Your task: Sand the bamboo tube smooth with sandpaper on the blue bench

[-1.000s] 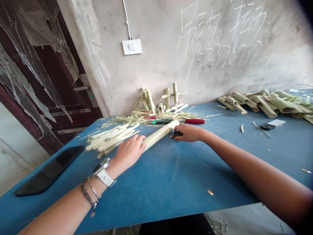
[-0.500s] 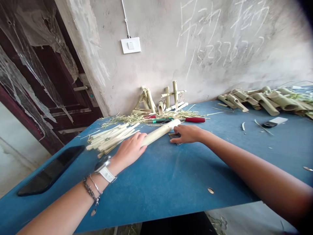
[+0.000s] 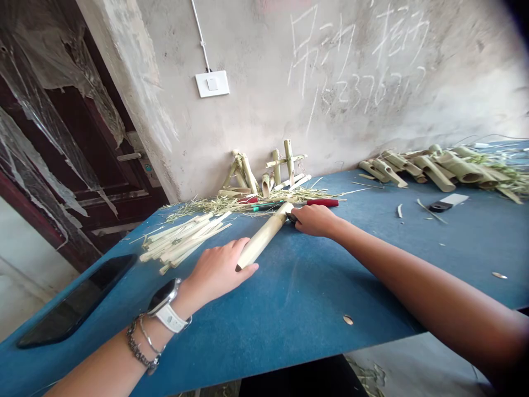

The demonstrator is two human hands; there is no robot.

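Observation:
My left hand [image 3: 221,270] wraps round the near end of a pale bamboo tube [image 3: 266,236], thumb along its lower side. The tube slants away from me over the table. Closed at the tube's far end, my right hand [image 3: 316,219] grips a small dark tool [image 3: 291,217] that meets the bamboo's side. Most of that tool is hidden by the fingers, so its kind cannot be made out. Left of the tube lies a bundle of split bamboo strips [image 3: 185,240]. Just beyond the right hand is a red handle [image 3: 323,203].
A black phone-like slab [image 3: 78,300] rests at the table's left edge. Against the wall stand small bamboo constructions [image 3: 243,171] amid shavings [image 3: 198,204]. Cut bamboo pieces [image 3: 433,171] are heaped at the back right, near a black-and-silver blade tool [image 3: 448,202] on the blue table [image 3: 289,314].
My right hand has picked up the dark tool from the table and brought it against the tube's far end. My left hand and the tube's near end have come closer to me.

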